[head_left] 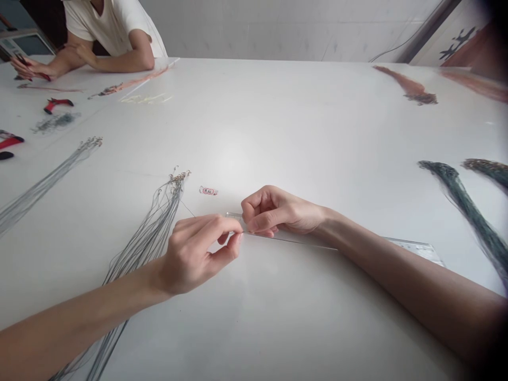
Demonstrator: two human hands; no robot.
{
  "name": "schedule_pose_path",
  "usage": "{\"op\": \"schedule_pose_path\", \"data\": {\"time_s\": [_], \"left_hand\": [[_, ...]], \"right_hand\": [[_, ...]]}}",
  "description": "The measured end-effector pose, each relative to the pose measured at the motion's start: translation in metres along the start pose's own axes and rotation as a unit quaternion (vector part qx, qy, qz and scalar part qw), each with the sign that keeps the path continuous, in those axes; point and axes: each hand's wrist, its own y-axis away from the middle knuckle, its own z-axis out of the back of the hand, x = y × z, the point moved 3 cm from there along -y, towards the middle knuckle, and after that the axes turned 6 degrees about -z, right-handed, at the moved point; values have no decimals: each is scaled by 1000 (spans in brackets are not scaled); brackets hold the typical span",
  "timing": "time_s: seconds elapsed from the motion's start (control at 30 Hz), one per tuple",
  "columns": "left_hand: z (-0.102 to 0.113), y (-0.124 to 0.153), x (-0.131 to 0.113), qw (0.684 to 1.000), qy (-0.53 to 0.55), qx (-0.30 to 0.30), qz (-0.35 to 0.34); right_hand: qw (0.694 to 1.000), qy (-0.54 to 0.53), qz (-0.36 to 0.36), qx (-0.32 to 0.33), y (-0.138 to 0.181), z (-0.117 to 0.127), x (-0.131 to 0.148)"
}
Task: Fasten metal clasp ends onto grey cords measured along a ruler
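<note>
Fingers (227,224) of the left hand (194,259) are closed in a thumb-and-forefinger pinch. The right hand (283,214) is closed the same way, its fingertips (254,226) almost touching those of the left. Both pinches appear to grip a single thin grey wire strand (187,208). It shows only as a hairline running up and leftward from the left fingers. Between the fingertips it is too fine to make out.

The pinch point sits directly over the end of a clear flat plastic ruler (413,247). The ruler lies on the table and runs rightward from the fingers, passing under the right wrist. This placement probably sets the strand against the scale, with the arm steadying the ruler; actual contact cannot be confirmed.

Just left of the fingers lies a fanned bundle of grey wires with small metal end fittings (159,233), close to the left hand. Just beyond the fingers, a small red-and-white printed tag (208,190) lies alone.

The surface is a white matt table (278,121). Dark green wire bundles (464,201) lie well to the right of the fingers, and a copper-brown bundle (413,91) lies far beyond them. Far to the left are a second grey wire bundle (47,180) and red-handled pliers (57,104). A co-worker in a white shirt (115,26) leans on the far left corner. A pale wall closes the room behind.
</note>
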Motion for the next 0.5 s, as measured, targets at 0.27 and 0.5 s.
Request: {"op": "schedule_pose_path", "data": {"time_s": [0.27, 0.5], "left_hand": [[0, 1, 1, 1000, 4, -4, 1], [0, 0, 0, 1000, 1, -4, 1]], "right_hand": [[1000, 1, 1, 3, -2, 0, 0], [1000, -4, 3, 6, -2, -1, -1]]}}
